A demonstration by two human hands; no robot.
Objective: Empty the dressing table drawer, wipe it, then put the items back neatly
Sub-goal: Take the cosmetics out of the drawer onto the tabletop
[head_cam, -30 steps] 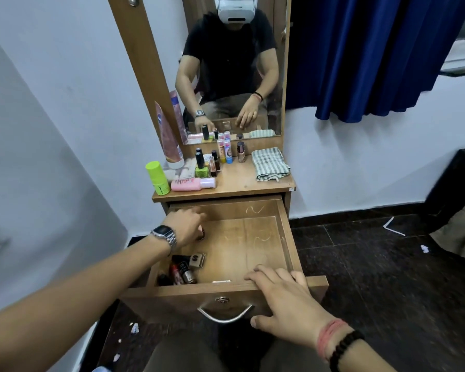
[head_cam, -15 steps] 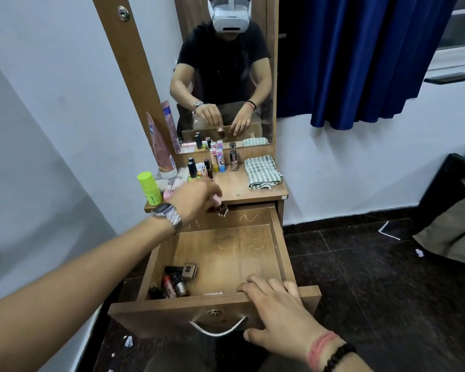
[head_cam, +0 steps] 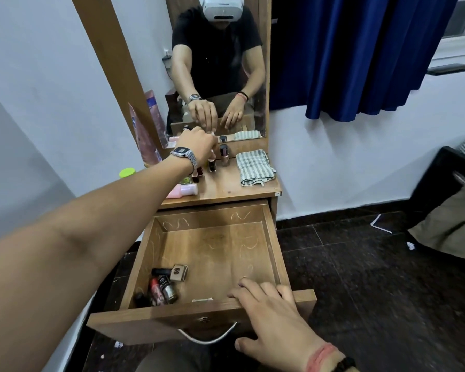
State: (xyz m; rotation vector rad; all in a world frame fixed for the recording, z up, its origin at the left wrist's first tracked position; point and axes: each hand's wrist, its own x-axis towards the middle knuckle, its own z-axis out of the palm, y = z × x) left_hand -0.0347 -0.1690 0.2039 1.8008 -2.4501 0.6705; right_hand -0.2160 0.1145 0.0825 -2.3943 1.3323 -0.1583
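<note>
The wooden drawer (head_cam: 273, 245) is pulled out. Several small cosmetic items (head_cam: 164, 287) lie in its front left corner, and a square compact (head_cam: 179, 272) is among them. My left hand (head_cam: 199, 146) reaches over the dressing table top (head_cam: 226, 187), its fingers closed around a small dark nail polish bottle (head_cam: 212, 166) that stands among other bottles. My right hand (head_cam: 269, 315) grips the drawer front, fingers hooked over its top edge and thumb on the face beside the metal handle (head_cam: 207, 339). A folded checked cloth (head_cam: 255, 167) lies on the table top at the right.
A pink bottle (head_cam: 185, 189) lies on the table top; a green-capped bottle (head_cam: 127, 172) and a tall pink tube (head_cam: 145, 140) stand at the left by the mirror (head_cam: 226, 63). A blue curtain (head_cam: 360, 55) hangs at the right. A dark bag (head_cam: 440, 181) sits on the dark tiled floor.
My left hand lifted a small bottle out of the drawer's back left and carried it up onto the table top. My right hand stayed on the drawer front.
</note>
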